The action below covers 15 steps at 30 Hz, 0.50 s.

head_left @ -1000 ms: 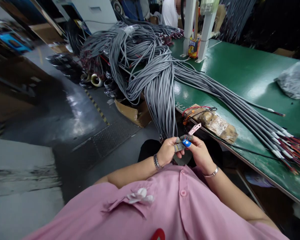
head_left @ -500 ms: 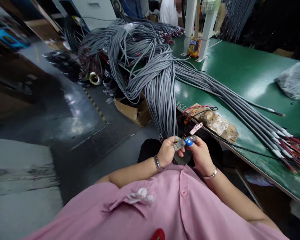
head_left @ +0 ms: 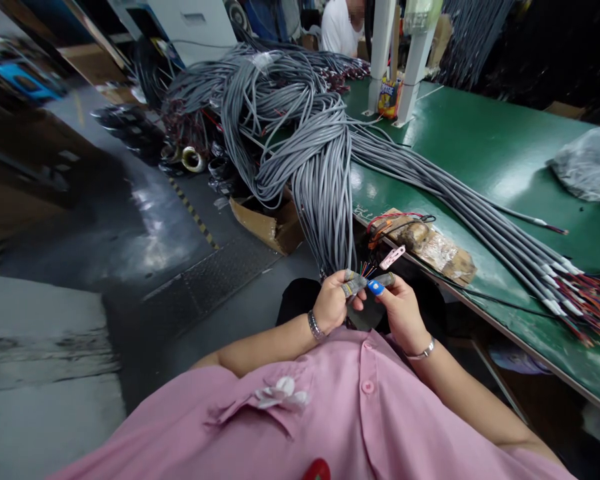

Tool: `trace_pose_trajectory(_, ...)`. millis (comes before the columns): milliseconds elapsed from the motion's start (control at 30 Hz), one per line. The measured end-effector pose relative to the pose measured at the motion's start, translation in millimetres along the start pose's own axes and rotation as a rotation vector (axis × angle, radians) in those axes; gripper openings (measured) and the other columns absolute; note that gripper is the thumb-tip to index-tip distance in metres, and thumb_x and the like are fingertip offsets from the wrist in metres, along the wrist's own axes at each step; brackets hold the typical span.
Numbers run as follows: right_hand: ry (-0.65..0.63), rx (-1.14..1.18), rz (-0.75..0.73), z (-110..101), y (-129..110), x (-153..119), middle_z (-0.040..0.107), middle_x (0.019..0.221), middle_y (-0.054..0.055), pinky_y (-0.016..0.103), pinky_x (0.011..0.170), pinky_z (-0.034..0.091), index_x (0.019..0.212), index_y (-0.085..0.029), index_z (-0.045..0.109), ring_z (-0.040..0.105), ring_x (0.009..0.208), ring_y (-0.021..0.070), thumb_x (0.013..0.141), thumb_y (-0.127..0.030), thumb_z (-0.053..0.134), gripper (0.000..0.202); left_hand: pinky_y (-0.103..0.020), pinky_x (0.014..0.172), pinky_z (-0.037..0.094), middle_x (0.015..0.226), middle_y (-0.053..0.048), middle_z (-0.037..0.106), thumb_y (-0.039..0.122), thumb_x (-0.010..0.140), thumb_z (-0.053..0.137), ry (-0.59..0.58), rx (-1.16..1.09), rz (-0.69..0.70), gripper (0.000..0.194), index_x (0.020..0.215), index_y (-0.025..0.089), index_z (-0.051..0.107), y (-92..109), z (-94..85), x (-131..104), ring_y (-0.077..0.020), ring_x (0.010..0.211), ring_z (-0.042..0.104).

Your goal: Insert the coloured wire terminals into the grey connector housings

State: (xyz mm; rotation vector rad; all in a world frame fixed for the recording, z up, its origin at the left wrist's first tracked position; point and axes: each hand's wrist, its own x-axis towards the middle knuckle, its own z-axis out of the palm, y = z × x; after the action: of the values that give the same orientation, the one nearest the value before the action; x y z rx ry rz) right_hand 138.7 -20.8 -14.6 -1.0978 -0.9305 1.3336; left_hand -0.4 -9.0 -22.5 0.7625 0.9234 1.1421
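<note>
Thin coloured wires [head_left: 367, 269] fan upward from between my fingertips, in front of the hanging grey cables [head_left: 325, 200]. My left hand [head_left: 334, 300], with grey covers on its thumb and finger, pinches these wires. My right hand [head_left: 399, 303] meets it at the fingertips, closed, with a blue cover on the thumb and a grey one on the index finger; its fingers press on the same wires. Just above them a pink clip [head_left: 393, 257] sticks out by the table edge. The cable end below the wires is hidden by my fingers.
A green table [head_left: 480, 133] holds a bundle of grey cables with stripped ends [head_left: 565, 293] and a taped wooden block [head_left: 440, 253]. An open cardboard box [head_left: 260, 223] stands on the floor. A person in white [head_left: 338, 28] is at the back.
The coloured wires now stand more spread and show more above my fingertips. My right thumb has shifted slightly down and left; both hands stay together in nearly the same place.
</note>
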Motion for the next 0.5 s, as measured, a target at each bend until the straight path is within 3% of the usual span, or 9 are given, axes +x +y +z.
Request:
trace_pose_trajectory(267,-0.086,-0.035,0.044,-6,3,-4,0.058,0.066,-0.002,0.025,0.06,0.04,0.07,-0.019,0.065,0.047,0.062,0.0111,0.069,-0.035,0.08,0.022,-0.019,0.035,0.028,0.05,0.002,0.057,0.032,0.07,0.072,0.007,0.006,-0.001,0.024,0.065,0.015,0.056,3,-3.3,0,-0.0058,0.034,0.043)
trace_pose_trajectory(400,-0.134,0.05,0.073,-15,9,-3,0.058,0.067,-0.002,0.025,0.062,0.041,0.076,-0.02,0.067,0.048,0.063,0.0113,0.077,-0.04,0.073,0.021,-0.018,0.035,0.025,0.05,0.003,0.057,0.03,0.069,0.072,0.009,0.004,-0.006,0.024,0.063,0.015,0.054,5,-5.4,0,-0.0051,0.034,0.041)
trace_pose_trajectory(500,-0.082,0.188,0.114,-23,12,5,0.058,0.071,0.0,0.026,0.061,0.043,0.082,-0.02,0.068,0.048,0.061,0.0111,0.084,-0.052,0.062,0.033,-0.018,0.033,0.023,0.049,0.003,0.057,0.029,0.069,0.071,-0.001,-0.001,-0.019,0.021,0.065,0.016,0.055,8,-6.2,1,-0.0055,0.034,0.041)
